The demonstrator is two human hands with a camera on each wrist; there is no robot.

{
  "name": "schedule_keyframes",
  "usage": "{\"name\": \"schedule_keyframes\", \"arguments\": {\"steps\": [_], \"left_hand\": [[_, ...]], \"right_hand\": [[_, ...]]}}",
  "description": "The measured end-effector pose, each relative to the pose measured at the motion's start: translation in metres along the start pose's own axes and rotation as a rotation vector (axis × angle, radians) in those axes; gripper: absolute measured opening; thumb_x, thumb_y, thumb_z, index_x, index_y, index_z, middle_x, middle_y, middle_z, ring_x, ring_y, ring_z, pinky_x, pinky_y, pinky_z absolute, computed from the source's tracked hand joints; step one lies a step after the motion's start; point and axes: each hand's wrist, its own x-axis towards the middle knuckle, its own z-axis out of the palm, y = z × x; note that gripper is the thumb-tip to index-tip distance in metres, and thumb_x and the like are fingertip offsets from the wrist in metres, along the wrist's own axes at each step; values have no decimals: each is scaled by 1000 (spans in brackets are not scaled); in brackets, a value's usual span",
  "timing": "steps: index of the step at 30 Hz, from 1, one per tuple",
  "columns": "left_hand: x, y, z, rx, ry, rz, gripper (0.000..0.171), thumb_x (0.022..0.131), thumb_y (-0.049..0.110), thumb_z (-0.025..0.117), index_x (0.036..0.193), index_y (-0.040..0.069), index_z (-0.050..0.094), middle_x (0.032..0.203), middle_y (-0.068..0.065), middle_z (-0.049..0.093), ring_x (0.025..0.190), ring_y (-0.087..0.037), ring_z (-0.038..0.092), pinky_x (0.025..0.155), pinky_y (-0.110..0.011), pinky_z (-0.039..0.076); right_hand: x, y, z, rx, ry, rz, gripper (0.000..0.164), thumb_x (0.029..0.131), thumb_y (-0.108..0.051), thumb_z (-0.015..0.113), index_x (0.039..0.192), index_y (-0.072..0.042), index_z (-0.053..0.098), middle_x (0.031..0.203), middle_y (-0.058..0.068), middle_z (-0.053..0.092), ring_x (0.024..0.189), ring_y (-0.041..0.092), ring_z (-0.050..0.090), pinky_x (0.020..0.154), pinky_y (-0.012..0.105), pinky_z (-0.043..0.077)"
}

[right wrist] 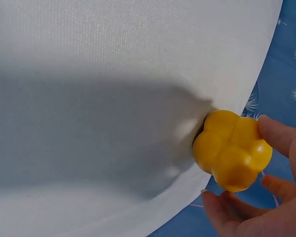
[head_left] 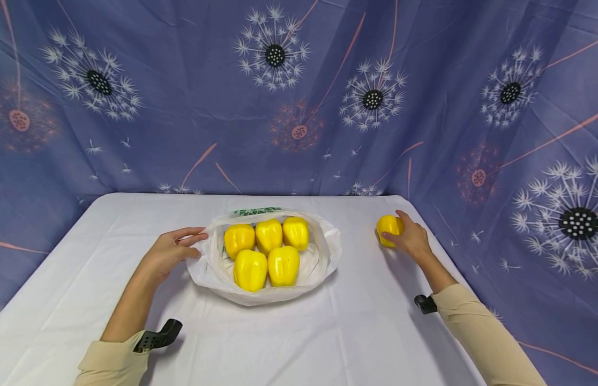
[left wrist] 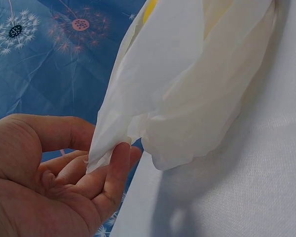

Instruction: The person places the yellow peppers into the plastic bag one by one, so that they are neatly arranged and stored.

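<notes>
A white plastic bag [head_left: 222, 292] lies wide-mouthed on the table, holding several yellow bell peppers [head_left: 251, 270] in two rows. My left hand [head_left: 166, 254] is at the bag's left rim. In the left wrist view, a loose flap of the bag [left wrist: 182, 108] passes between the thumb and fingers of that hand [left wrist: 74, 182], which pinch it. Off to the right, my right hand [head_left: 412, 238] grips a single yellow bell pepper [head_left: 388, 229], thumb and fingers on its sides. The right wrist view shows the lobed end of this pepper [right wrist: 232, 148].
A white cloth [head_left: 366, 332] covers the table. Blue curtains [head_left: 193, 96] with dandelion prints hang behind it and along its sides. The right hand works close to the table's right edge. Black wrist mounts [head_left: 159, 336] sit at both sleeves.
</notes>
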Motion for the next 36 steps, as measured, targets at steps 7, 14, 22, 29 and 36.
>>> {"name": "schedule_keyframes", "arguments": {"steps": [7, 14, 22, 29, 36], "left_hand": [[0, 0, 0, 2, 0, 3, 74, 83, -2, 64, 154, 2, 41, 146, -18, 56, 148, -31, 38, 89, -14, 39], [-1, 0, 0, 4, -4, 8, 74, 84, -1, 64, 154, 2, 41, 146, -17, 56, 148, -31, 38, 91, -16, 39], [-1, 1, 1, 6, 3, 8, 73, 84, -1, 64, 154, 2, 41, 146, -18, 56, 147, -30, 39, 90, -15, 40], [-1, 2, 1, 8, -1, 4, 73, 85, 0, 64, 154, 2, 41, 147, -18, 55, 147, -31, 39, 96, -24, 39], [-2, 2, 1, 8, 0, 0, 73, 84, 0, 63, 154, 2, 40, 147, -18, 55, 148, -31, 39, 96, -23, 39]], "right_hand": [[1, 0, 1, 9, 9, 7, 79, 91, -30, 68, 156, -3, 31, 147, 38, 43, 126, 57, 44, 104, 65, 39], [2, -2, 2, -14, -11, -7, 78, 90, -29, 68, 155, -3, 32, 140, 40, 48, 121, 56, 46, 97, 62, 43], [2, -2, 3, -31, -41, 1, 80, 88, -27, 69, 155, -1, 32, 138, 40, 46, 122, 55, 42, 98, 63, 42], [1, -3, 3, -40, -50, 3, 81, 86, -26, 71, 153, 2, 34, 141, 37, 47, 121, 53, 42, 99, 62, 41], [0, -4, 3, -39, -36, -3, 82, 85, -27, 72, 151, 3, 35, 140, 37, 49, 119, 52, 44, 97, 62, 43]]}}
